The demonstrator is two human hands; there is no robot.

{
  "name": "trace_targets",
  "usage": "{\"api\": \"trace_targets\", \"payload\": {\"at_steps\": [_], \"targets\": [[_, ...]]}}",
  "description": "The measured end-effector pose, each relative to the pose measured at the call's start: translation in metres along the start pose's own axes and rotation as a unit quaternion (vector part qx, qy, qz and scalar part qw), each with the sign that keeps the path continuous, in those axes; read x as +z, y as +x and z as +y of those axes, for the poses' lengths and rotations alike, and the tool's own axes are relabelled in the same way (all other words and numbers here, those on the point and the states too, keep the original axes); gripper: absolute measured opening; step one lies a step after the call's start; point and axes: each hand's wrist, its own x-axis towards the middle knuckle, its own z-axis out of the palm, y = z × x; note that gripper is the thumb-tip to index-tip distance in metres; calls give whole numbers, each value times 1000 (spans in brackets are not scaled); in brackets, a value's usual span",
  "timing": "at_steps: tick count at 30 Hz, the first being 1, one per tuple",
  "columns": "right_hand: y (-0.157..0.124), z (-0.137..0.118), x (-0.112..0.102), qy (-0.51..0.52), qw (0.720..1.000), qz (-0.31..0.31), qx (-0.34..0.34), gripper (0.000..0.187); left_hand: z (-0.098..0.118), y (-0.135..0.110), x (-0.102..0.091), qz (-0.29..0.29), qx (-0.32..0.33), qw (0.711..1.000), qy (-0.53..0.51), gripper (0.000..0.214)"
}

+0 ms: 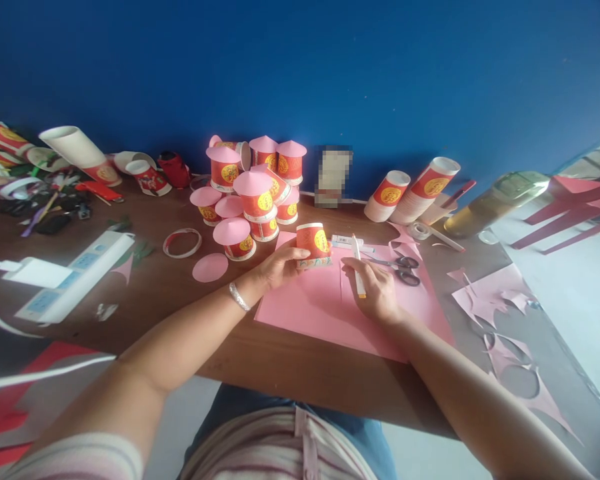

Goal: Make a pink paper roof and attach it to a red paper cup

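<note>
Person's left hand [283, 267] grasps a red paper cup [307, 239] over a pink sheet [310, 310], near pink-topped cups [253, 195]. Right hand [377, 290] has fingers curled round a white marker [358, 270], right of the cup. Scissors [397, 265] lie near the right hand.

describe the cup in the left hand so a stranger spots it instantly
On the brown table, find the large pink sheet. Near its far edge, the left hand holds one red cup with a yellow emblem. Unlike the pink-topped cups clustered to its left, it has no pink top.
</note>
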Motion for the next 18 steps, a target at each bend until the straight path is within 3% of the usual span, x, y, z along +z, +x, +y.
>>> {"api": "trace_targets", "payload": {"at_steps": [5, 10, 18], "targets": [[0, -4, 2, -4, 1000, -6, -8, 10, 0, 1, -1, 7, 7, 1000, -11, 56], [2, -6, 1, 0, 1000, -9, -6, 4, -2, 2, 1, -22, 0, 1000, 19, 44], [2, -7, 2, -5, 1000, -15, -14, 11, -7, 4, -1, -48, -16, 999, 16, 43]]}}
